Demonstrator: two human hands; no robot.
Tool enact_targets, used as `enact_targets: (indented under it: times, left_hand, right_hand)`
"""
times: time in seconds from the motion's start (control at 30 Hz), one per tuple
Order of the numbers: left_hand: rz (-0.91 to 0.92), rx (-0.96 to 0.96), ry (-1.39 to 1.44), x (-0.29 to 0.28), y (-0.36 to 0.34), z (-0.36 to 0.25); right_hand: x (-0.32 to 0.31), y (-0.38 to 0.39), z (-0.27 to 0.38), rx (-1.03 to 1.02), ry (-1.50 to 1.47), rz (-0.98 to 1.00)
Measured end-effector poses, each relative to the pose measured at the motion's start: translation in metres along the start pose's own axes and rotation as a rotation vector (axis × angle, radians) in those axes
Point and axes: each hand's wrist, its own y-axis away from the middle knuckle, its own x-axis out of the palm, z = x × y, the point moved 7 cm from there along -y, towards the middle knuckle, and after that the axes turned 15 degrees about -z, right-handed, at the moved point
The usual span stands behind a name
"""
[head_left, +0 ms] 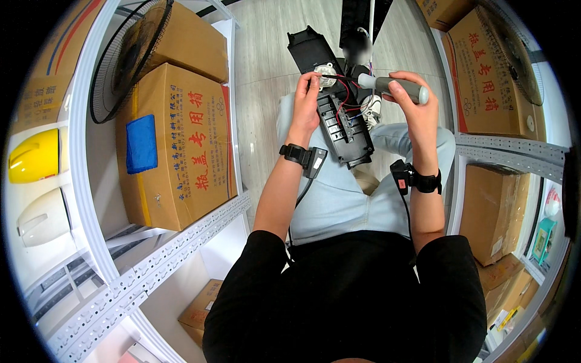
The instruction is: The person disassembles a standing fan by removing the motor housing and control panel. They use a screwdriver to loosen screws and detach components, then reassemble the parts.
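My right hand (414,100) is closed round the thick grey handle of a screwdriver (396,88), held almost level. Its dark shaft points left toward my left hand (307,100). There my thumb and forefinger pinch together at the shaft's tip, beside a white round part (327,75); whatever lies between them is too small to make out. Below sits an open black plastic housing (348,136), tilted over my lap, with red and dark wires (343,100) running out of its upper end. A black plastic cover (311,49) stands just beyond the white part.
Shelving hems me in on both sides. On the left are large cardboard boxes (181,139), a black fan grille (128,57) and a yellow helmet (36,156). More boxes (484,78) stand on the right. A black stand (357,24) rises from the floor ahead.
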Motion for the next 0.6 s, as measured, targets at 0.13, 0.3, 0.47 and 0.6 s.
enact_targets:
  times: [0.13, 0.3, 0.47, 0.6]
  left_hand:
    - [0.008, -0.078, 0.07, -0.003, -0.002, 0.006]
    - [-0.002, -0.062, 0.037, -0.001, -0.001, 0.005]
    - [-0.008, -0.057, 0.034, -0.001, -0.001, 0.003]
    - [-0.004, -0.09, 0.061, 0.0, 0.0, 0.003]
  right_hand:
    - [0.0, 0.001, -0.004, -0.016, 0.011, 0.002]
    - [0.001, 0.002, -0.01, 0.003, -0.018, -0.01]
    - [0.002, 0.004, -0.008, 0.038, 0.046, 0.018]
    - [-0.002, 0.002, -0.011, -0.023, 0.102, 0.033]
